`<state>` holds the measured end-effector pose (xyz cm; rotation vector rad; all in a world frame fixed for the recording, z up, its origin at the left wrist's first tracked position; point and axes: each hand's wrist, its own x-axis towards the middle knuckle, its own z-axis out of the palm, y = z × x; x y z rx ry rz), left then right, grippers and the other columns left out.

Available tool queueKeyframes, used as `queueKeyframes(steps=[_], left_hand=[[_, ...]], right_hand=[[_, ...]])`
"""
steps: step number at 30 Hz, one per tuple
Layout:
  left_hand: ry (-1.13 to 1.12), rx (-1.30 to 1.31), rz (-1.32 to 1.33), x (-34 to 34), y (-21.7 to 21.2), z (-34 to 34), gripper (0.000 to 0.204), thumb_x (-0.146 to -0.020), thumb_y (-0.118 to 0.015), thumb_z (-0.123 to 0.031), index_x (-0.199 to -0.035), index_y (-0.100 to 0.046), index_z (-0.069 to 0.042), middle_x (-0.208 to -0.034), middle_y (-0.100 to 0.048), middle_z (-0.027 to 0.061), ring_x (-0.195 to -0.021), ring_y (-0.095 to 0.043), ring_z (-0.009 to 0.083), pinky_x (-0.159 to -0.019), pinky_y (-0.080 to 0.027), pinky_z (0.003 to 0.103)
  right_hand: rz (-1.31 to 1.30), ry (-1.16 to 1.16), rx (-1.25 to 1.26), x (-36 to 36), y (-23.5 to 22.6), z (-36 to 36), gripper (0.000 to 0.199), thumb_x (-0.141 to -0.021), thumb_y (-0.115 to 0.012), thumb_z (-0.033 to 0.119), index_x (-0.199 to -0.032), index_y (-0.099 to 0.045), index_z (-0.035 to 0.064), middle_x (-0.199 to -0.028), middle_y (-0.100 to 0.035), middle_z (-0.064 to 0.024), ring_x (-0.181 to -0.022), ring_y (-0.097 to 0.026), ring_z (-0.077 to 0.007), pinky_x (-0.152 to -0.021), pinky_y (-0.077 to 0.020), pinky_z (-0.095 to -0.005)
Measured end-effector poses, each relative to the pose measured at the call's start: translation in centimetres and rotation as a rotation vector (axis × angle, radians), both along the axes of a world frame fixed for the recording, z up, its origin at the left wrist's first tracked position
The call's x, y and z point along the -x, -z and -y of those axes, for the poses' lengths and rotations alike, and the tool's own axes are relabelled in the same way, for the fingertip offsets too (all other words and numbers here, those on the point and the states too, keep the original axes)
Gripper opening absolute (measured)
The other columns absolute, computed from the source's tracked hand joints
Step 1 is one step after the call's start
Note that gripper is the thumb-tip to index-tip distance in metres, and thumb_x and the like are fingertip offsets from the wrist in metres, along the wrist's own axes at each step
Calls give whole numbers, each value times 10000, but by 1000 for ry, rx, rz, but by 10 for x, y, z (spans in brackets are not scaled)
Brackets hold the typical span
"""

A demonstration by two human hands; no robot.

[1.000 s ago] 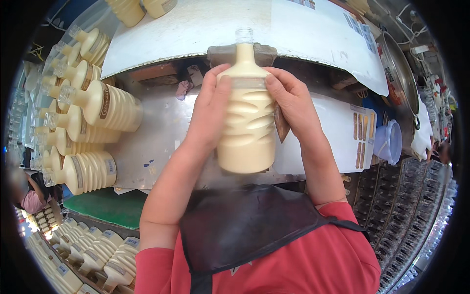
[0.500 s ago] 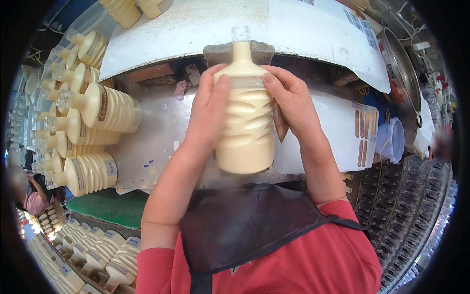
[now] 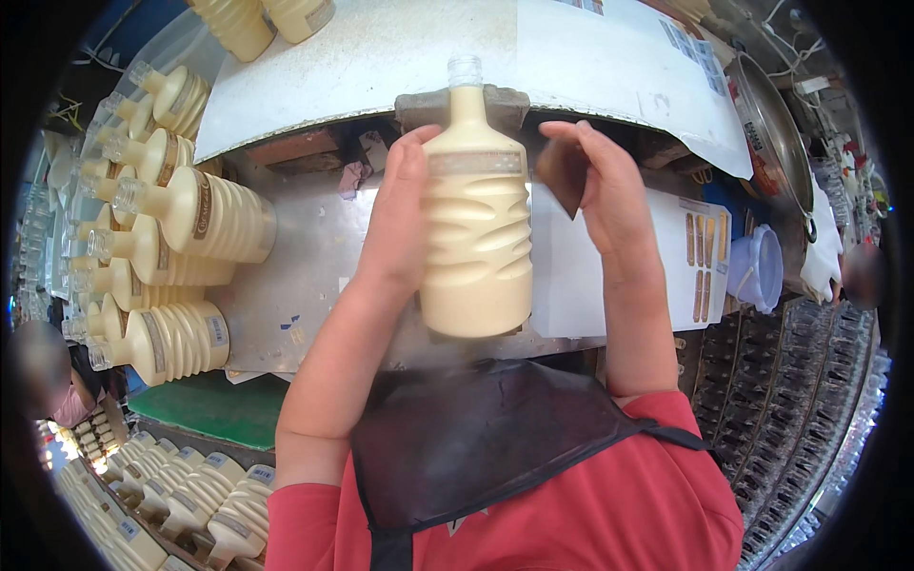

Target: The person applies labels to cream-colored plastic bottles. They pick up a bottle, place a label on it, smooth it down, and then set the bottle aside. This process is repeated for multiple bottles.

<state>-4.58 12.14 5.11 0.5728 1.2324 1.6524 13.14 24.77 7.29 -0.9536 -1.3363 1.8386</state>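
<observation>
A cream bottle [image 3: 476,238] with wavy ridges lies in front of me, its clear threaded neck pointing away. A greyish translucent label strip [image 3: 476,163] runs across its shoulder. My left hand [image 3: 395,214] grips the bottle's left side, with the thumb near the shoulder and the other fingers partly hidden. Just off the bottle's right side is my right hand [image 3: 609,186], apart from it. Between its thumb and fingers it holds a flat brown piece [image 3: 564,176] with a pointed corner. The bottle's neck end rests by a grey-brown block [image 3: 505,107].
Several similar bottles [image 3: 219,211] are stacked at the left, and more bottles [image 3: 243,509] lie at lower left. A white sheet [image 3: 619,285] with brown label strips [image 3: 702,243] is at right, beside a pale bucket [image 3: 759,271]. A white board [image 3: 381,67] spans the far side.
My right hand has come off the bottle's shoulder and moved right, lifting the brown piece with it. My left thumb has shifted back from the label. The bottle stays nearly in place.
</observation>
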Motion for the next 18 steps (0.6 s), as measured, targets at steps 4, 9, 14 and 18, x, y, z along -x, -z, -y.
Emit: queueKeyframes(steps=[4, 9, 14, 18], left_hand=[[61, -31, 199, 1, -6, -2, 594, -1106, -269, -533, -1434, -442, -69, -1291, -602, 116, -1155, -597, 197, -1021, -486, 353], [92, -103, 388, 3, -6, 2, 634, -1100, -225, -561, -1426, -453, -66, -1310, -602, 119, -1168, -605, 213, -1025, -492, 374], [90, -122, 383, -2, -14, 4, 738, -1083, -183, -598, -1473, -400, -11, -1369, -588, 153, -1249, -572, 252, -1097, -437, 402], [101, -106, 397, -2, -18, 9, 776, -1071, -174, -627, -1497, -385, -14, -1380, -581, 159, -1258, -567, 252, -1105, -428, 402]], right_hand=[[54, 100, -214, 14, -21, 33, 245, -976, -643, 67, -1211, -683, 10, -1089, -702, -42, -976, -636, -84, -876, -513, -238], [440, 317, -824, 16, -15, 47, 228, -938, -699, 51, -1163, -716, 19, -1010, -728, -53, -903, -653, -88, -794, -524, -244], [348, 43, -1631, 23, -21, 59, 284, -785, -701, 69, -1065, -747, 67, -976, -727, -78, -867, -714, -236, -788, -550, -364], [436, 74, -1726, 38, -45, 69, 288, -694, -714, 7, -976, -758, 46, -924, -737, -87, -819, -714, -243, -719, -537, -349]])
